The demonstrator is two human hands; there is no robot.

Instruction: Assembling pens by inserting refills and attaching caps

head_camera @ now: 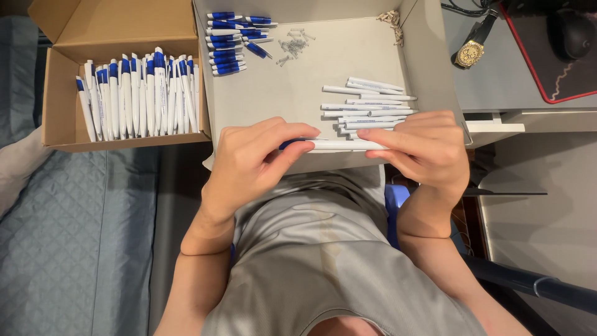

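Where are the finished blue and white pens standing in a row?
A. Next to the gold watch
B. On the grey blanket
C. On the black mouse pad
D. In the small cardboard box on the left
D: the row of blue and white pens leans inside the small cardboard box at the left, while the left hand and right hand hold one pen between them.

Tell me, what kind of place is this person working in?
Probably a home room used for piecework, not a factory: a quilted blue bedspread lies beside the cardboard box of finished pens, and a desk with a wristwatch stands at the right.
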